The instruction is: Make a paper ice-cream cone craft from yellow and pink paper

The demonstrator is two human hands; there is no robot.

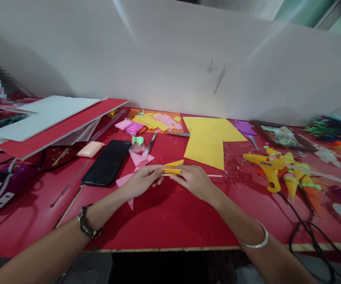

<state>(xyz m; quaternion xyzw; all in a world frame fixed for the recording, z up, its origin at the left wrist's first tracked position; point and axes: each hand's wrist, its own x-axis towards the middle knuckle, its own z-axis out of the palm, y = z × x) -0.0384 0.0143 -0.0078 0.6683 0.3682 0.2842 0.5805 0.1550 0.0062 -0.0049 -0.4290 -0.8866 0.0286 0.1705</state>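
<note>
Between my two hands is a small rolled or folded piece of yellow paper (172,171), with a thin white stick (216,176) running along it and sticking out to the right. My left hand (143,180) pinches the paper's left end. The right end is gripped by the fingers of my right hand (195,179). A yellow triangular flap (174,163) shows just behind the roll; whether it is joined to it I cannot tell. Pink paper pieces (140,160) lie beside my left hand. Beyond my right hand lies a large sheet of yellow paper (205,142).
A black phone (107,163) lies left, near a peach clay packet (90,149). At right are a yellow glue gun (269,167) with a black cord and decorated paper cones (291,185). Scissors (178,134) and paper scraps (155,121) sit at the back. A red-and-white board (60,118) leans left.
</note>
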